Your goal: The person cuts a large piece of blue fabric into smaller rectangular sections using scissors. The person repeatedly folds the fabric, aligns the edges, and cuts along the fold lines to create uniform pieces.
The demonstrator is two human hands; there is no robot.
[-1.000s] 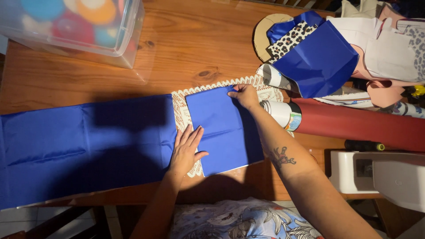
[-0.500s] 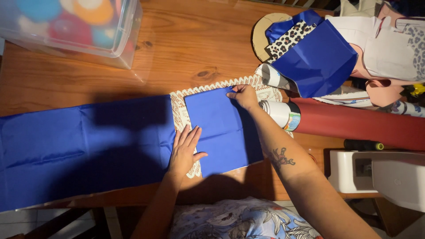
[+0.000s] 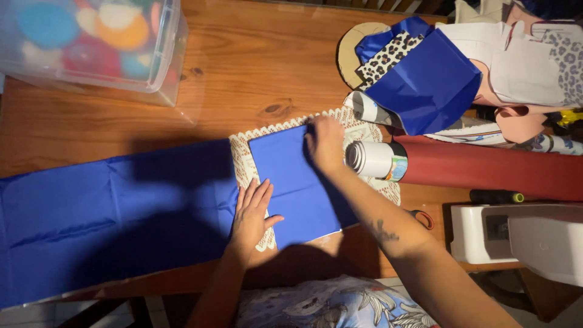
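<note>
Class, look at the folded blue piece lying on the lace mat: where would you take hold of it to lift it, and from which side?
Probably the near right corner of the folded blue piece, coming from the table's front edge. That corner overhangs the lace mat onto bare wood, free of both hands. The left hand presses its left edge; the right hand covers its far corner.

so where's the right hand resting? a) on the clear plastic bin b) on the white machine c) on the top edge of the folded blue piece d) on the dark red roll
c: the right hand presses on the top edge of the folded blue piece lying over the lace doily, just left of the dark red roll, while the left hand lies flat at the piece's left edge.
</note>
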